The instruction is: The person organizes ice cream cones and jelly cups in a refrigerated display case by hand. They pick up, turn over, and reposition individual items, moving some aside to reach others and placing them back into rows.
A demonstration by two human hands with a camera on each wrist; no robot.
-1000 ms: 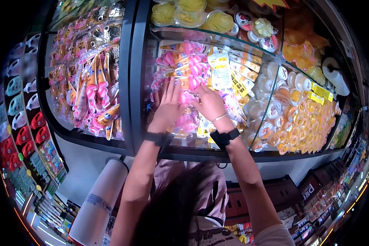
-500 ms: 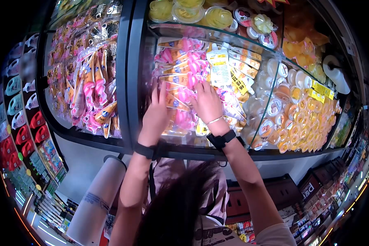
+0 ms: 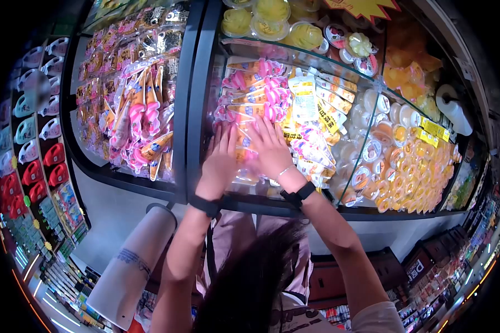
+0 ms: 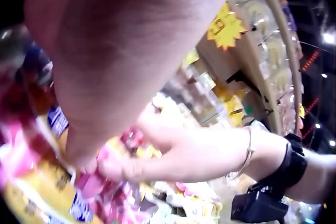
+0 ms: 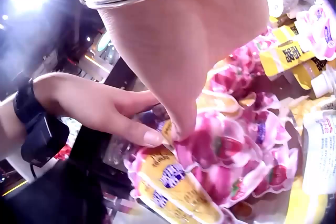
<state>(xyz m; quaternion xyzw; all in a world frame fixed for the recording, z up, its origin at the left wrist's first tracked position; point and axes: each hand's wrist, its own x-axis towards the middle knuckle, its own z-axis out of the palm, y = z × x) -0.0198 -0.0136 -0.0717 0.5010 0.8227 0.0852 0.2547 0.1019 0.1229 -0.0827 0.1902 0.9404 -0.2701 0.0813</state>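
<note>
On the shelf point(image 3: 344, 213) at mid-frame, the left hand point(image 3: 219, 161) and the right hand point(image 3: 269, 147) lie wide, fingers straight, side by side; both thumbs touch one cone pack point(image 5: 176, 176), its long axis slanting to the lower right.

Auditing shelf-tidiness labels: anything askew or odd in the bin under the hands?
No spill or damage shows. The pink and orange cone packs under the left hand and right hand lie in a loose heap, pointing different ways. One white pouch overlaps that heap's edge, tilted.
</note>
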